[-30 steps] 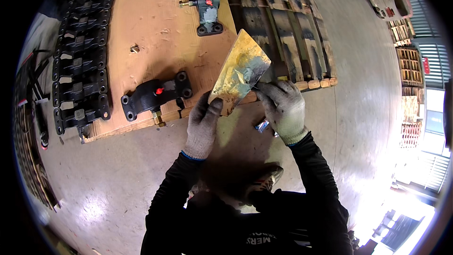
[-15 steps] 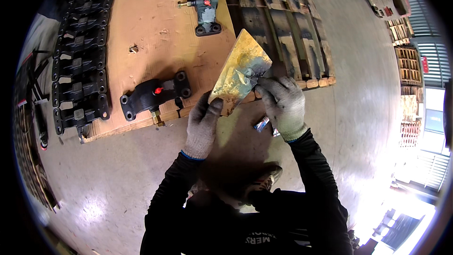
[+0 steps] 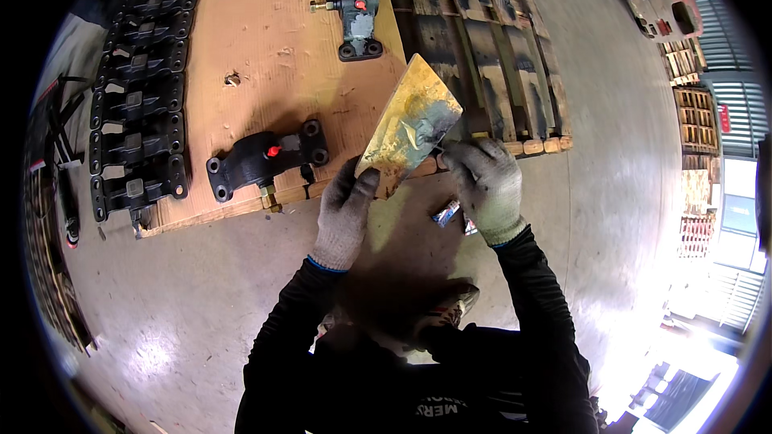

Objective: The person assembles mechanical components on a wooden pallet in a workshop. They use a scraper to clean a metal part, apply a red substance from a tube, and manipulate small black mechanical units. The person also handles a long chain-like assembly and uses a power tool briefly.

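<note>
Both my hands wear grey knit gloves. Between them I hold up a yellowish, shiny crumpled plastic bag (image 3: 410,124). My left hand (image 3: 344,213) pinches its lower left corner, and my right hand (image 3: 482,185) grips its lower right edge. The bag is raised over the front edge of a brown board (image 3: 265,24). A small blue and white item (image 3: 447,212) lies on the concrete floor just below my right hand.
Two black metal cast parts lie on the board, one near (image 3: 265,162) and one far (image 3: 358,16). A black track chain (image 3: 141,96) runs along the left. A dark wooden pallet (image 3: 490,48) sits to the right. Stacked pallets (image 3: 696,112) stand far right.
The bag has shifted slightly up and to the right between my hands, which keep their grip.
</note>
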`<action>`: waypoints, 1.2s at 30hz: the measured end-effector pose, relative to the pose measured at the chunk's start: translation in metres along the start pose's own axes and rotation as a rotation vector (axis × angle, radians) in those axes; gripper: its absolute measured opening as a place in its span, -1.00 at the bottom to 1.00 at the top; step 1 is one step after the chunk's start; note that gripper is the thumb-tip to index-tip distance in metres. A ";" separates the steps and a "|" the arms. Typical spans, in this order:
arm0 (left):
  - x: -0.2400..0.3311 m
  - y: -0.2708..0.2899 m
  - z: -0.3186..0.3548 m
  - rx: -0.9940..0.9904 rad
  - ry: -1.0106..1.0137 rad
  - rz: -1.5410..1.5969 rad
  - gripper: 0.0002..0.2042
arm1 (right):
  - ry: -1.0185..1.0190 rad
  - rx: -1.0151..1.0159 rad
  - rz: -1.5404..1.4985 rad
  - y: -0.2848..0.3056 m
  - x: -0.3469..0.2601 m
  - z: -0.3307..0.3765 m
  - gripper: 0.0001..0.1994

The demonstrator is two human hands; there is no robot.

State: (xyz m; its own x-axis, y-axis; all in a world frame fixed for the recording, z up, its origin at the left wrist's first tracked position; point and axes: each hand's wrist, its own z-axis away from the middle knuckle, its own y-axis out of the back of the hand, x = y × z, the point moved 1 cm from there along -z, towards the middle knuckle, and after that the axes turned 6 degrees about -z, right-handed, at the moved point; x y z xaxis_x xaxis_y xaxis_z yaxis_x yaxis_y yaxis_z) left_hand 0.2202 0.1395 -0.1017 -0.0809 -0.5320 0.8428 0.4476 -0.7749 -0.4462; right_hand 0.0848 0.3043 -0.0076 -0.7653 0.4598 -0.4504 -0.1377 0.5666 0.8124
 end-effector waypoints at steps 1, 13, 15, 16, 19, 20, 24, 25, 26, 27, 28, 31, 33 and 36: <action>0.000 0.000 0.001 -0.002 0.001 0.003 -0.55 | -0.020 0.011 0.002 -0.001 0.002 -0.001 -0.79; -0.001 -0.002 -0.001 0.027 -0.024 0.088 -0.61 | 0.012 0.010 -0.009 -0.006 -0.004 -0.004 -0.78; -0.003 -0.001 -0.002 0.026 -0.022 0.106 -0.61 | 0.003 0.005 -0.025 -0.007 -0.006 -0.002 -0.78; -0.001 -0.001 -0.001 0.027 -0.020 0.104 -0.61 | -0.021 0.011 -0.029 -0.006 -0.004 0.001 -0.79; 0.003 -0.003 0.000 0.028 -0.033 0.082 -0.62 | -0.034 0.034 0.000 -0.003 0.002 -0.002 -0.80; 0.003 -0.004 0.000 0.027 -0.040 0.072 -0.62 | -0.034 0.050 0.011 -0.005 0.002 -0.004 -0.80; 0.002 -0.003 0.000 0.046 -0.025 0.054 -0.63 | -0.021 0.004 -0.013 -0.006 -0.004 0.000 -0.81; 0.001 -0.002 0.000 0.046 -0.026 0.046 -0.63 | -0.024 0.010 -0.016 -0.005 -0.004 0.000 -0.81; 0.000 -0.002 0.000 0.047 -0.028 0.038 -0.63 | -0.027 0.016 -0.019 -0.005 -0.004 0.000 -0.81; 0.001 -0.002 0.000 0.038 -0.033 0.043 -0.63 | -0.031 0.022 -0.021 -0.004 -0.004 -0.001 -0.81; 0.003 -0.003 0.000 0.029 -0.037 0.047 -0.63 | -0.031 0.042 -0.014 -0.006 -0.003 -0.002 -0.81; 0.006 -0.004 0.000 0.019 -0.045 0.045 -0.62 | -0.027 0.058 -0.008 -0.008 -0.003 -0.005 -0.79; 0.006 -0.003 0.000 0.026 -0.040 0.048 -0.62 | -0.017 0.006 -0.029 -0.006 -0.006 -0.002 -0.78; 0.004 -0.001 0.000 0.021 -0.017 0.049 -0.59 | -0.035 -0.004 -0.026 -0.003 -0.002 0.000 -0.77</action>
State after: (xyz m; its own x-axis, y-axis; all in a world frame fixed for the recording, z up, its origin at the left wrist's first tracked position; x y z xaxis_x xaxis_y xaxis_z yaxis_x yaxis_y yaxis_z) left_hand 0.2196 0.1378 -0.0981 -0.0430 -0.5633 0.8251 0.4694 -0.7405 -0.4810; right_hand 0.0871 0.3017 -0.0097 -0.7390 0.4688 -0.4839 -0.1596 0.5760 0.8017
